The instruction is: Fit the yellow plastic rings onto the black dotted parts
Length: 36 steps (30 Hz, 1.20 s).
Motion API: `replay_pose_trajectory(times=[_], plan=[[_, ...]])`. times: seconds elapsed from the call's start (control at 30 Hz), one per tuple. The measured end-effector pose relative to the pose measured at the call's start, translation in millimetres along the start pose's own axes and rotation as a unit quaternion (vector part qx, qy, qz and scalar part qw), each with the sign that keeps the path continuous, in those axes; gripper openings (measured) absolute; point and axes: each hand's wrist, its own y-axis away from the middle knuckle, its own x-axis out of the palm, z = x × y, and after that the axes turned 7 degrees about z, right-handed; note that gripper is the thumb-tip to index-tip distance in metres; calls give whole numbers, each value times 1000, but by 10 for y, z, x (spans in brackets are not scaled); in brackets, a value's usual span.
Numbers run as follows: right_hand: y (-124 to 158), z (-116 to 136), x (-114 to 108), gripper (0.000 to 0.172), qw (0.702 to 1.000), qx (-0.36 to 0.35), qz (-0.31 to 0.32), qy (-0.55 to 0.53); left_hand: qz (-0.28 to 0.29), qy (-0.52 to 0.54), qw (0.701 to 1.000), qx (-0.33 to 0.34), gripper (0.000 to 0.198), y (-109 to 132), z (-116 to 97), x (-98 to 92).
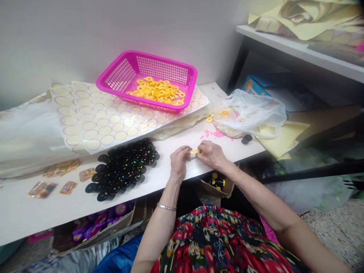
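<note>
A small yellow plastic piece, like the ring-ended wands in the basket, spans the gap between my hands over the table's front part. My left hand pinches its left end between thumb and fingertips. Around its other end the fingers of my right hand are closed, hiding most of that end. To the left of my hands stand several small black tubs in tight rows. Tiny pink beads lie scattered beyond my right hand, beside a clear plastic bag with small colourful contents.
Behind, a pink basket of yellow ring-ended pieces rests on sticker sheets. Small printed packets lie at left. A single black tub is at right. A box of black-and-yellow items sits below the table edge.
</note>
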Motion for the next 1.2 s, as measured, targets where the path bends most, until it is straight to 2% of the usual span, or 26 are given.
replay_pose_trajectory(times=[0.1,0.2,0.33,0.43,0.5,0.67,0.73,0.87,1.0,1.2], plan=[[-3,0,14,17,1000,9,3,-28,47,-35,998,-18,29,16,-27,71],[-13,-57,65,17,992,10,0,-128,99,-56,993,-28,29,28,-15,135],[-17,-161,154,9,949,-25,-28,-314,78,-92,992,-29,26,26,6,187],[-13,-199,228,14,911,-4,-47,-409,75,-137,988,-14,23,14,17,199],[-8,-198,282,18,880,33,-60,-469,76,-169,983,1,23,2,25,198],[7,-126,369,34,747,150,-48,-646,80,-224,971,22,25,-16,46,180],[2,-82,368,33,714,180,-57,-674,74,-235,969,19,26,-11,47,179],[-37,6,333,30,703,213,-86,-673,51,-230,972,11,28,-2,35,217],[-64,51,313,30,701,241,-76,-667,24,-211,977,-6,30,14,24,284],[-59,35,371,27,656,270,-59,-702,0,-213,977,-11,28,57,73,329]])
